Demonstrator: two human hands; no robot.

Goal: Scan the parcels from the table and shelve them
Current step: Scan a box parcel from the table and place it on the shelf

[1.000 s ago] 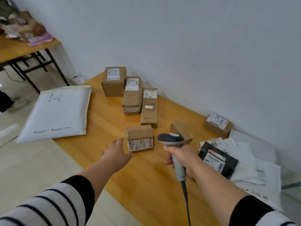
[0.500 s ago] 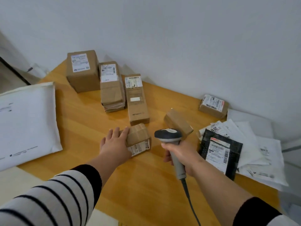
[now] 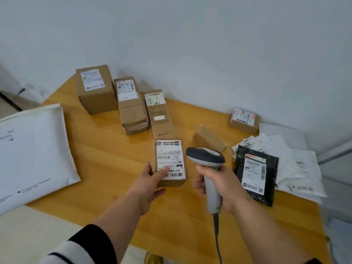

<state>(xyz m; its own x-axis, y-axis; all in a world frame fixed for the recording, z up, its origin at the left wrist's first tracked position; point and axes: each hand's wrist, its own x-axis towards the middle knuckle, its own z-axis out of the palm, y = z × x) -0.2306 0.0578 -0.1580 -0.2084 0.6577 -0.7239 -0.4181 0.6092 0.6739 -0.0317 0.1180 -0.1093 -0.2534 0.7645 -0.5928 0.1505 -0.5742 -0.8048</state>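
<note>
Small brown parcel (image 3: 170, 162), label face up, lifted just above the worktop (image 3: 106, 149) near its middle. Held in the left hand (image 3: 150, 181), thumb lying across the label's lower left, other fingers curled under the box. Just beside it on the right, handheld scanner (image 3: 206, 159), gripped round its handle by the right hand (image 3: 222, 185), fingers wrapped tight, head level with the label rather than aimed at it. Toward the far left corner, three taller boxes (image 3: 131, 103) in a row; toward the right edge, a black mailer (image 3: 255, 174) on white mailers (image 3: 297, 168); over the left edge, a large white bag (image 3: 32, 149). Likely trouble: thumb close to the barcode, so a blocked or failed read; shallow grip, so a possible slip while tilting.
</note>
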